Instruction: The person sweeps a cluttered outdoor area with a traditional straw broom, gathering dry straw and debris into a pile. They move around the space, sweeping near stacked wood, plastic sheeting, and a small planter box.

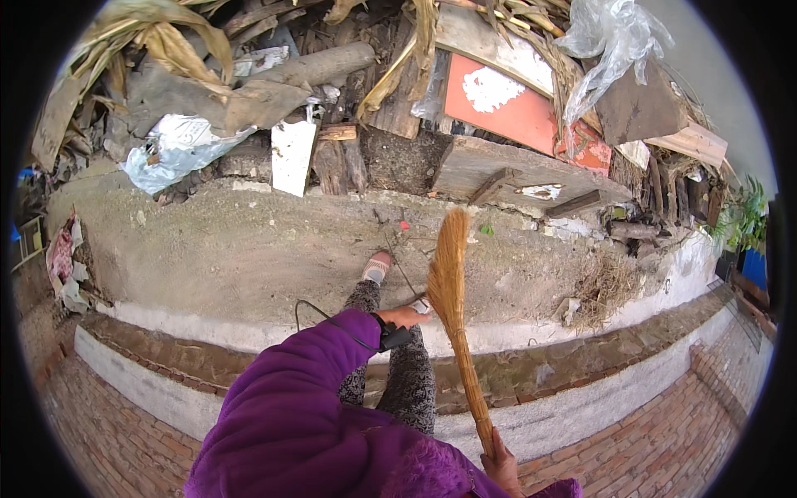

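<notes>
Concrete (pixel 199 249) spreads open to its white edge (pixel 531 336); right hand (pixel 501 466) grips a broom (pixel 452 309); left hand (pixel 404 316): hold unclear.

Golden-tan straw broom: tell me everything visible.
The golden-tan straw broom has a flared, slightly curved bristle head tapering into a slim handle of bound stalks. It looks dry. The person's bare right hand grips the handle's near part, bristles pointing forward, away from the body. Ground contact is unclear.

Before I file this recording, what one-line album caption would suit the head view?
Right hand grips a straw broom by its handle; scrap wood and dry leaves lie heaped beyond.
</notes>
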Demonstrator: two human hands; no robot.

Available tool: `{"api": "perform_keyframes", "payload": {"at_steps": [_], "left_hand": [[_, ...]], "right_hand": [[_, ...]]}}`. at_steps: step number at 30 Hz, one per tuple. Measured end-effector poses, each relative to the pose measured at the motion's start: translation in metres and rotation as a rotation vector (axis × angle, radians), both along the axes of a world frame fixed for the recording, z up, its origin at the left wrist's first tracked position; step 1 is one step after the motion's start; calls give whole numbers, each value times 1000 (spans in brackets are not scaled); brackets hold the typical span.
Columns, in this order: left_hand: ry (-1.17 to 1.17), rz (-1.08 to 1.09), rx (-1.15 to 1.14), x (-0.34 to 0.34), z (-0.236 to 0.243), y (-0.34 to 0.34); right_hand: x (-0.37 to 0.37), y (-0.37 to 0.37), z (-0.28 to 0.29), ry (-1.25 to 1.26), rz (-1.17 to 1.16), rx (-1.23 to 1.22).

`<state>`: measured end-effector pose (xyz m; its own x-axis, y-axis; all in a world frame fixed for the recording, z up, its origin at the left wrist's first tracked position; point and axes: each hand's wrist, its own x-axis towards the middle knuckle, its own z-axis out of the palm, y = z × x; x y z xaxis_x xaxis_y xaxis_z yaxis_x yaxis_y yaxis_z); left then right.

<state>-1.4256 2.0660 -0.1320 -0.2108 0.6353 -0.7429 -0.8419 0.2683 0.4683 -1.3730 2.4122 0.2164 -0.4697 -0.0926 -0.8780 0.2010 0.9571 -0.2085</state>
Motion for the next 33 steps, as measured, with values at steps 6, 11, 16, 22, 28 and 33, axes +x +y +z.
{"api": "perform_keyframes", "payload": {"at_steps": [6, 11, 16, 22, 28, 33], "left_hand": [[-536, 691, 267, 7, 110, 47], [-485, 1454, 395, -47, 64, 17], [-227, 1156, -79, -81, -5, 6], [-98, 1022, 65, -75, 24, 48], [-279, 1138, -39, -51, 112, 13], [-301, 1251, 64, -60, 100, -42]], "right_hand": [[-74, -85, -28, 67, 168, -237], [-165, -190, -93, 146, 367, -310], [-221, -236, -98, -184, 33, -260], [-179, -210, -49, -143, -190, -191], [-147, -209, -34, -119, -222, -308], [-153, -227, -87, -430, -670, -520]]}}
